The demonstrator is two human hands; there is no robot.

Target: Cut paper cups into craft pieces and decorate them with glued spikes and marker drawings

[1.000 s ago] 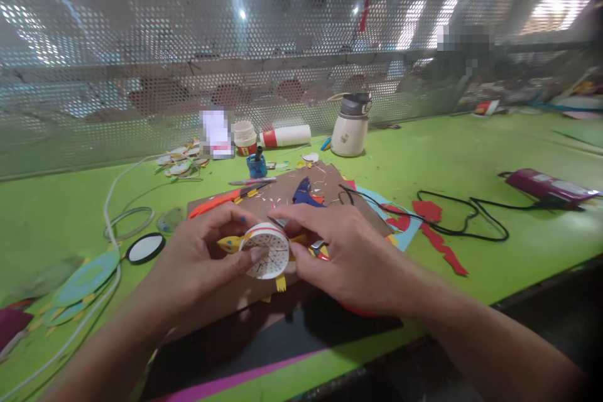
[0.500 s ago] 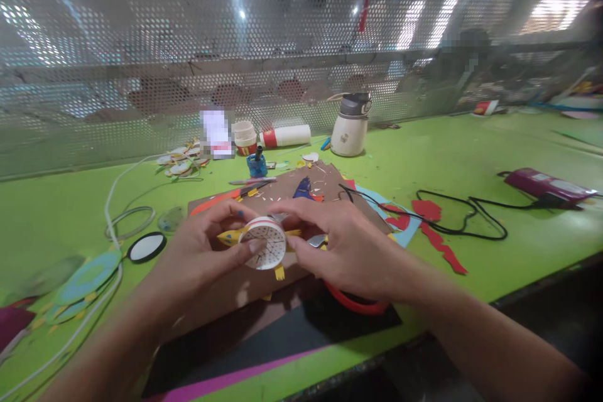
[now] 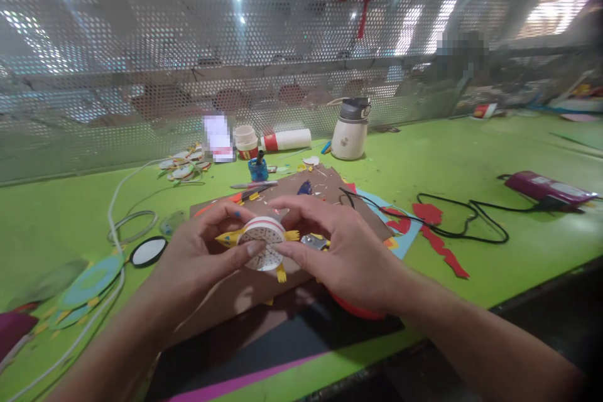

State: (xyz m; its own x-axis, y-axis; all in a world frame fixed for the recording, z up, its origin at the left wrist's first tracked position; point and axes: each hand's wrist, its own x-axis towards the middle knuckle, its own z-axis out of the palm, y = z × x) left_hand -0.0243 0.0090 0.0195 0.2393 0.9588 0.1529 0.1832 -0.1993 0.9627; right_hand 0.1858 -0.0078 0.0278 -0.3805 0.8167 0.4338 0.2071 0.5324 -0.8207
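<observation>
Both my hands hold a small round white paper craft point(image 3: 264, 245) with a red rim, dark line markings and yellow paper tabs sticking out at its sides. My left hand point(image 3: 198, 257) pinches its left edge, thumb on the face. My right hand point(image 3: 339, 248) grips its right edge with curled fingers. The craft is tilted above a brown cardboard sheet point(image 3: 245, 292) lying on the green table point(image 3: 471, 157). A small metal piece point(image 3: 311, 241) shows just under my right fingers.
A black cord point(image 3: 452, 217) runs to a purple tool point(image 3: 546, 188) on the right. Red paper scraps point(image 3: 438, 232), a white jug point(image 3: 349, 129), paper cups point(image 3: 247, 138), a blue pot point(image 3: 257, 168), a black-rimmed disc point(image 3: 147, 251) and a white cable point(image 3: 113, 201) lie around. A perforated metal screen point(image 3: 141, 63) closes the back.
The craft and both hands rose slightly and the disc tilted flatter. My right fingers closed further around its right edge.
</observation>
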